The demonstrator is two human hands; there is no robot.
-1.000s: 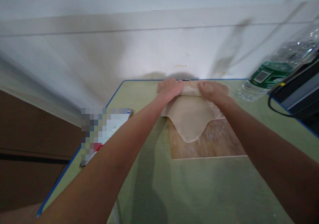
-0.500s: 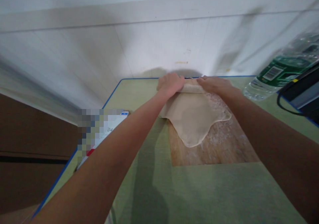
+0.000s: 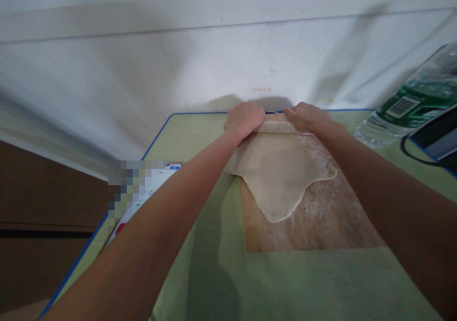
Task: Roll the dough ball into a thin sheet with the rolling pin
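Observation:
A thin, pale sheet of dough (image 3: 282, 173) lies on a floured wooden board (image 3: 314, 235), its near edge hanging in a rounded point. Along its far side, the dough is wound into a roll (image 3: 278, 127); whether a rolling pin is inside is hidden. My left hand (image 3: 245, 117) is closed over the roll's left end. At the right end, my right hand (image 3: 309, 116) curls over the roll, its fingers pointing inward. A short stretch of the roll shows between the hands.
The green table (image 3: 200, 178) has a blue edge and meets a white wall (image 3: 221, 68). A clear plastic bottle (image 3: 403, 106) with a green label stands at the right, near a dark device with a cable (image 3: 417, 156). A phone (image 3: 143, 202) lies left of my left forearm.
The view has shifted slightly, so the board and dough sit a little lower in the picture. My right hand's knuckles are slightly higher. Both hands stay on the roll.

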